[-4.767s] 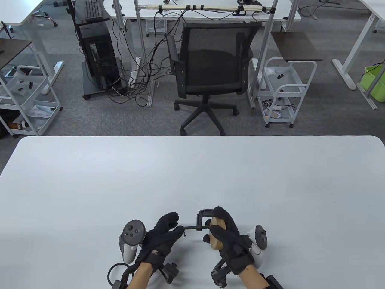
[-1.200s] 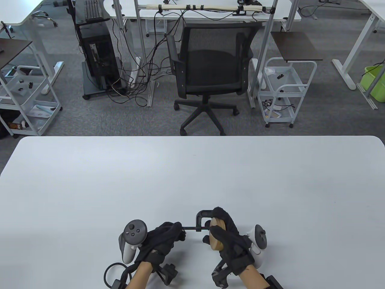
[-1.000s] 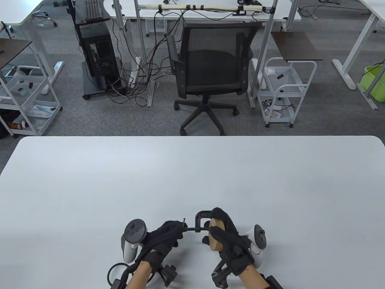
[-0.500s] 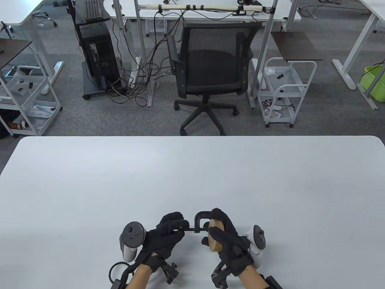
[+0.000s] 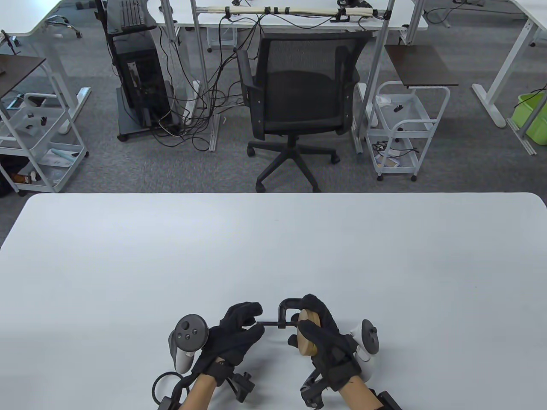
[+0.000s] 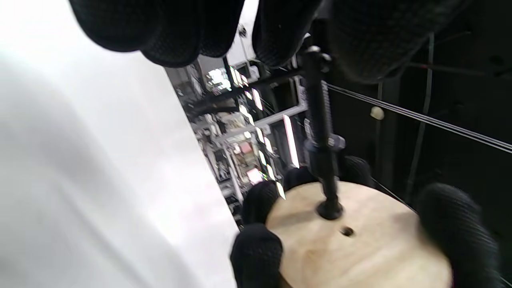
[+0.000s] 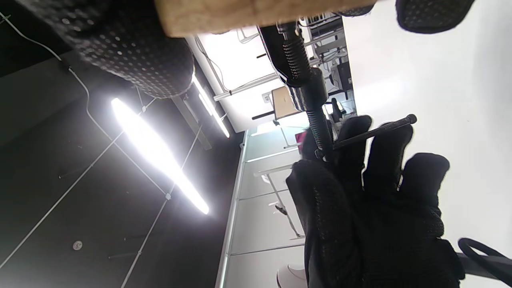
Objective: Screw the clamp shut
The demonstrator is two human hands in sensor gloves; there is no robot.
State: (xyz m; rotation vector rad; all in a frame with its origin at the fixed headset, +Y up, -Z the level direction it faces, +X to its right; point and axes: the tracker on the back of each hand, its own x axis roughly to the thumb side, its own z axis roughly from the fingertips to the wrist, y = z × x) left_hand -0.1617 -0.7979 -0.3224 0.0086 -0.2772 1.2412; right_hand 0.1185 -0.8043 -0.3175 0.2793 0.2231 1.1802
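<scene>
A black C-clamp (image 5: 285,308) is held above the white table (image 5: 273,256) near its front edge, its frame set around a round wooden disc (image 5: 308,337). My right hand (image 5: 327,337) grips the disc and the clamp frame. The clamp's threaded screw (image 5: 271,323) runs left from the frame. My left hand (image 5: 239,331) holds the screw's thin crossbar handle (image 7: 374,130) in its fingertips. In the left wrist view the screw (image 6: 322,132) ends in a pad that meets the disc face (image 6: 360,244). In the right wrist view the screw thread (image 7: 308,96) passes through the frame's nut.
A black office chair (image 5: 297,94) stands beyond the table's far edge. White wire carts (image 5: 404,128) and other desks stand on the grey carpet behind. Both hands work close to the table's front edge.
My left hand has kept turning the crossbar handle: its fingers curled around it, then opened upward and re-gripped. My right hand, the disc and the clamp frame have stayed put.
</scene>
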